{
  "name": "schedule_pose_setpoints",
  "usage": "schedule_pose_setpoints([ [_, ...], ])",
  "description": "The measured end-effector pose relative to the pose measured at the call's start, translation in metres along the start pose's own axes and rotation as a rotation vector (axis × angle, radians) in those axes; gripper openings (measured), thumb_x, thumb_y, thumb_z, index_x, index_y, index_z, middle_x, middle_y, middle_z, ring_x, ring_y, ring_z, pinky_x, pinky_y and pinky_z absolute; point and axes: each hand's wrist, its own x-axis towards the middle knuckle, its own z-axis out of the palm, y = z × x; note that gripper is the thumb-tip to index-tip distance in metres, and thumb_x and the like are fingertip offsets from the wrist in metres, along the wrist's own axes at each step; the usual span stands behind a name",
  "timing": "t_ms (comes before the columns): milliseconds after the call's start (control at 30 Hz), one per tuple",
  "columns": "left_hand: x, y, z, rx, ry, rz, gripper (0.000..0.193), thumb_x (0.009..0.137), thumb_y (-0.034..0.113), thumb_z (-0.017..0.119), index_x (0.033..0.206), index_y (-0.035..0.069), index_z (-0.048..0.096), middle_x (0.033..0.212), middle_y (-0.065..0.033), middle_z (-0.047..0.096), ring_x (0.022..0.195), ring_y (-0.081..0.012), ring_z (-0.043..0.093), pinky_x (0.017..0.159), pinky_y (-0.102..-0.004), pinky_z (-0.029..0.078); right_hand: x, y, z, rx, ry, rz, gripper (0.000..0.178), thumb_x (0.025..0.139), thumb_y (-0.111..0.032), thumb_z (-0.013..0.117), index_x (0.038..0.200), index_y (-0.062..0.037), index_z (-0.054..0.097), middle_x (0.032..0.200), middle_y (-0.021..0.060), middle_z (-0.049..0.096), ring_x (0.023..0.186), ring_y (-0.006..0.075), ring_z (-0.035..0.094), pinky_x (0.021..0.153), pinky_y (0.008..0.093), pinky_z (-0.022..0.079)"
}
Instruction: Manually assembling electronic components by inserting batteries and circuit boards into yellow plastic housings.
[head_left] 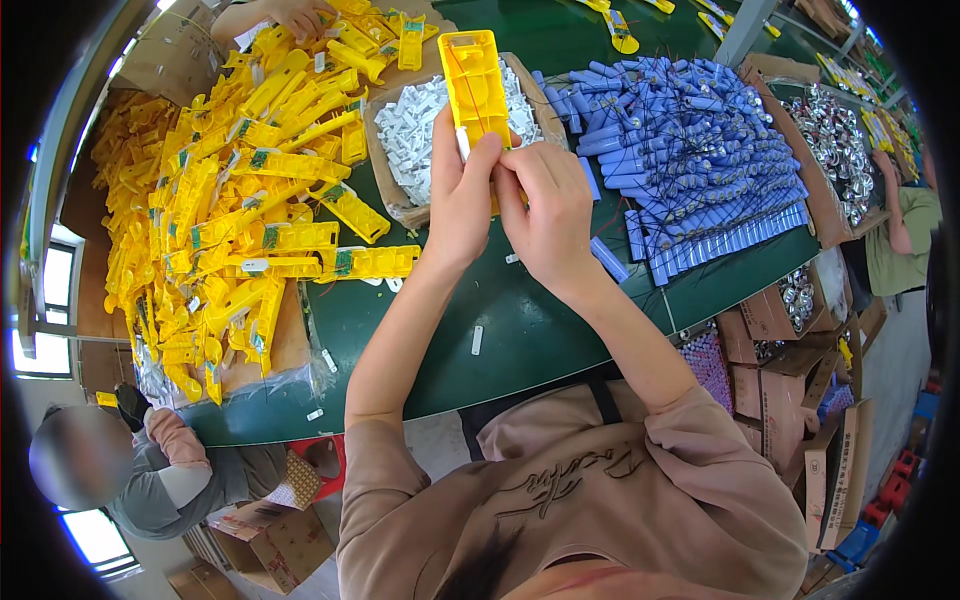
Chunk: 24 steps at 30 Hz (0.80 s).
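Note:
My left hand (460, 205) is closed around the lower part of a yellow plastic housing (476, 78), held upright with its hollow, ribbed side facing me. A thin dark wire runs down inside it. A small white plastic piece (463, 143) shows beside my left fingers. Close by, my right hand (550, 205) is pinched at the housing's lower end, and what lies between its fingertips is hidden. Behind the housing stands a shallow carton (412, 217) filled with small white plastic parts (405, 135).
Yellow housings with green circuit boards (265, 195) are heaped left. Blue cylindrical cells with wires (690, 165) are stacked right, before a carton of shiny metal parts (835, 150). Loose white pieces (477, 340) lie on the green table (530, 330). Another person's hand (300, 15) reaches in at far left.

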Motion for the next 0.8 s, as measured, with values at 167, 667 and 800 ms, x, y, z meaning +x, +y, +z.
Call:
schedule_pose_setpoints([
  [167, -0.001, 0.003, 0.000, -0.011, -0.001, -0.037, 0.037, 0.090, 0.007, 0.038, 0.127, 0.004, 0.035, 0.101, -0.0113, 0.057, 0.092, -0.0183, 0.055, 0.084, -0.0316, 0.045, -0.005, 0.002, 0.000, 0.065, -0.002, 0.085, 0.009, 0.078, -0.004, 0.060, 0.080, -0.0051, 0.052, 0.070, 0.0085, 0.052, 0.065, 0.0262, 0.053, 0.060, 0.0369, 0.038],
  [667, 0.006, 0.007, -0.012, 0.065, -0.009, -0.012, 0.039, 0.089, 0.003, 0.044, 0.127, 0.005, 0.037, 0.099, -0.0091, 0.058, 0.078, -0.0102, 0.056, 0.067, -0.0257, 0.050, -0.023, 0.062, -0.050, 0.111, -0.151, 0.368, 0.010, 0.081, -0.003, 0.054, 0.090, -0.0009, 0.057, 0.080, 0.0162, 0.059, 0.074, 0.0309, 0.060, 0.063, 0.0369, 0.048],
  [800, 0.007, 0.007, -0.010, 0.110, -0.026, 0.009, 0.039, 0.089, 0.003, 0.044, 0.127, 0.005, 0.037, 0.098, -0.0091, 0.058, 0.078, -0.0102, 0.056, 0.067, -0.0257, 0.050, -0.037, 0.106, -0.050, -0.483, -0.633, 0.136, 0.015, 0.078, -0.007, 0.055, 0.090, 0.0004, 0.054, 0.077, 0.0177, 0.061, 0.070, 0.0333, 0.062, 0.060, 0.0401, 0.050],
])
